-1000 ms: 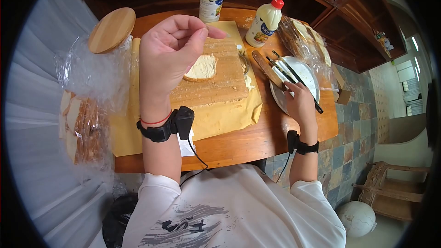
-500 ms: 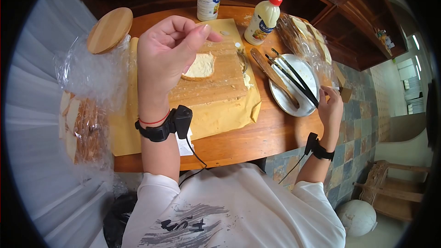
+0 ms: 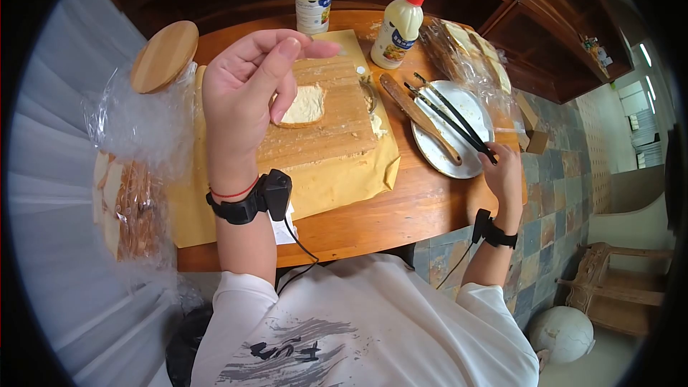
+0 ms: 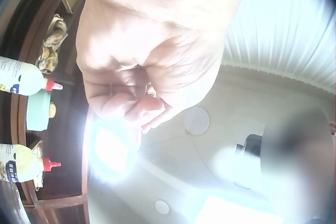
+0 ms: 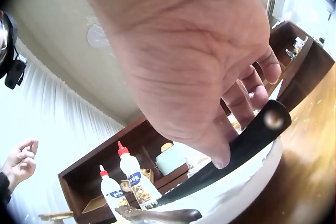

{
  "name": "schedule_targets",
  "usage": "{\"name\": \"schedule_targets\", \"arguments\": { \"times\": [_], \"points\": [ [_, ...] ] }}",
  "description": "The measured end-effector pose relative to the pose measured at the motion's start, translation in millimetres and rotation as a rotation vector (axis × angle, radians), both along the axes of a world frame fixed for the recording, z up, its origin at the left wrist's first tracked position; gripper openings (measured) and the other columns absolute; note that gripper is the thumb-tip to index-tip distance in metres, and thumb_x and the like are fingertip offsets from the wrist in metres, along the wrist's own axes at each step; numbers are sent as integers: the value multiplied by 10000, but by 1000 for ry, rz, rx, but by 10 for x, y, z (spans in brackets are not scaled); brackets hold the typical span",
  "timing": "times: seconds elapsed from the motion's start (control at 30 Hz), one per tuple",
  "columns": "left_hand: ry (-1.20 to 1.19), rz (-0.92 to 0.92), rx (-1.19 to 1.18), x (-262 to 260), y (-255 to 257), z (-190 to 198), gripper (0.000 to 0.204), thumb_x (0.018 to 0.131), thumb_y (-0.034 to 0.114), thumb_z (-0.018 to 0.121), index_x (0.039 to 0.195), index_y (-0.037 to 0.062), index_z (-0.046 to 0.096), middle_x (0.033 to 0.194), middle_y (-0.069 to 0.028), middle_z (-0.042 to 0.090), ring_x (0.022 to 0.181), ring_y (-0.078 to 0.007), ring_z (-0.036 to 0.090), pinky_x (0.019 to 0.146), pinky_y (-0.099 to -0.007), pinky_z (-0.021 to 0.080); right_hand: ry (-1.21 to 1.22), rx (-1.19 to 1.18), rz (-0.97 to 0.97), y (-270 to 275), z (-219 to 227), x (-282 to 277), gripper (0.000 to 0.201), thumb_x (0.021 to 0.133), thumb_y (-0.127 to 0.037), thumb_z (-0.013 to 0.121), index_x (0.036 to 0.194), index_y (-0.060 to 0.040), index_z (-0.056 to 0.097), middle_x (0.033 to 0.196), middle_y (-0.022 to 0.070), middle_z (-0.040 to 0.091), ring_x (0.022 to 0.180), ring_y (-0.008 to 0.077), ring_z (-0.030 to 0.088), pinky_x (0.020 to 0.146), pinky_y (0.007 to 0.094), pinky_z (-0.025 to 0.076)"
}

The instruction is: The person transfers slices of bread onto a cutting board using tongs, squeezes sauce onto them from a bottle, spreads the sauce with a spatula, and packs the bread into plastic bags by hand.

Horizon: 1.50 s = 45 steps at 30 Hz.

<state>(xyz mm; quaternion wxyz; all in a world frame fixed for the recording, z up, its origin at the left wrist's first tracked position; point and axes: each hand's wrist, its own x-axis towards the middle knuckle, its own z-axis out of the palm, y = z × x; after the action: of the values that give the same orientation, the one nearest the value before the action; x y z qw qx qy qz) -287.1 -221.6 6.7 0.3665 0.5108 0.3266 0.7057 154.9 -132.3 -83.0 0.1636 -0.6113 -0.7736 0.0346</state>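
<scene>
My right hand (image 3: 504, 172) pinches the handle end of the black tongs (image 3: 455, 118) with thumb and fingers. The tongs lie across a white plate (image 3: 428, 149), beside a wooden spreader (image 3: 416, 113). In the right wrist view the thumb lies against the black handle (image 5: 247, 142). My left hand (image 3: 247, 86) is raised above the wooden board (image 3: 337, 118), its fingers loosely curled, with nothing visible in them. Below it on the board lies a bread slice (image 3: 304, 107) spread with a pale cream, partly hidden by the fingers.
Two red-capped sauce bottles (image 3: 313, 0) (image 3: 398, 32) stand behind the board. Wrapped bread (image 3: 469, 54) lies at the back right, more bagged bread (image 3: 132, 204) at the left, near a round wooden lid (image 3: 165, 57). Yellow paper (image 3: 344, 179) lies under the board.
My right hand has left the wooden spreader, moved right past the plate's edge and taken hold of the tongs' handle end. The left hand stays raised in much the same pose.
</scene>
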Motion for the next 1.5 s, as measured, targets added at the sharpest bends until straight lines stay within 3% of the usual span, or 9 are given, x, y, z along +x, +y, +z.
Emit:
{"name": "schedule_targets", "arguments": {
  "times": [0.33, 0.53, 0.63, 0.73, 0.87, 1.03, 1.2, 1.37, 1.5],
  "points": [
    [-13, 47, 75, 9, 54, -21, 79, 976, -40, 660, 955, 24, 620, 1069, -46, 633, 623, -9, 418, 516, -169, 325, -47, 127, -18, 40, -82, -64, 231, 849, -171, 782, 1045, -47, 772, 979, 138, 720, 930, 372, 648, 835, 445, 524],
    [-75, 59, -57, 25, 35, -15, 76, 977, -28, 677, 966, 20, 619, 1067, -74, 669, 628, -4, 441, 523, -166, 336, 234, 106, -25, -43, 65, -92, 213, 873, -102, 759, 1045, 24, 742, 977, 195, 696, 833, 410, 668, 774, 427, 538],
    [-52, 57, -82, 51, 58, -46, 81, 972, -31, 684, 968, 19, 621, 1053, -80, 684, 647, -2, 481, 524, -163, 342, 268, 109, 2, -106, 85, 12, 222, 900, -96, 749, 1077, 36, 725, 949, 172, 700, 809, 327, 680, 750, 396, 535],
    [-61, 80, -106, 177, 67, 33, 90, 959, -39, 696, 979, 17, 628, 1004, -65, 692, 672, -2, 516, 532, -159, 350, 726, -90, -69, -258, 173, 123, 211, 999, -97, 676, 1161, 34, 642, 937, 51, 669, 763, 85, 596, 686, 260, 498],
    [0, 53, -127, 184, 71, -6, 125, 947, -51, 701, 1053, -5, 653, 967, -47, 690, 692, -7, 539, 542, -153, 352, 1215, 22, 38, -426, 220, 302, 222, 1062, -94, 587, 1249, 21, 558, 952, 15, 597, 731, 68, 550, 667, 227, 456],
    [103, 6, -248, 261, 122, -177, 157, 986, 30, 697, 1130, -29, 708, 801, 2, 634, 638, -19, 504, 539, -162, 335, 1169, -135, -11, -503, 154, 509, 198, 1074, -124, 587, 1225, 2, 615, 779, -55, 523, 652, 36, 454, 577, 209, 358],
    [109, -101, -378, 503, 244, -216, 100, 1012, 74, 684, 941, 6, 663, 768, 25, 590, 615, -29, 453, 541, -191, 319, 1126, -202, -157, -616, -113, 758, 228, 1074, -179, 605, 1195, 4, 668, 723, -65, 500, 598, 23, 437, 523, 208, 333],
    [259, -188, -455, 935, 332, 18, 98, 995, 5, 660, 928, 18, 590, 871, -32, 696, 804, -71, 665, 721, -199, 524, 1042, -269, -282, -767, -133, 1013, 259, 1020, -172, 671, 1193, 16, 715, 738, -46, 553, 614, 39, 477, 537, 232, 365],
    [317, -253, -390, 1225, 553, -13, 102, 994, 2, 657, 920, 10, 587, 944, -91, 742, 908, -113, 716, 839, -229, 565, 873, -262, -278, -785, -254, 1239, 243, 965, -146, 714, 1143, 15, 752, 762, -11, 627, 626, 61, 542, 555, 245, 426]
  ]
}}
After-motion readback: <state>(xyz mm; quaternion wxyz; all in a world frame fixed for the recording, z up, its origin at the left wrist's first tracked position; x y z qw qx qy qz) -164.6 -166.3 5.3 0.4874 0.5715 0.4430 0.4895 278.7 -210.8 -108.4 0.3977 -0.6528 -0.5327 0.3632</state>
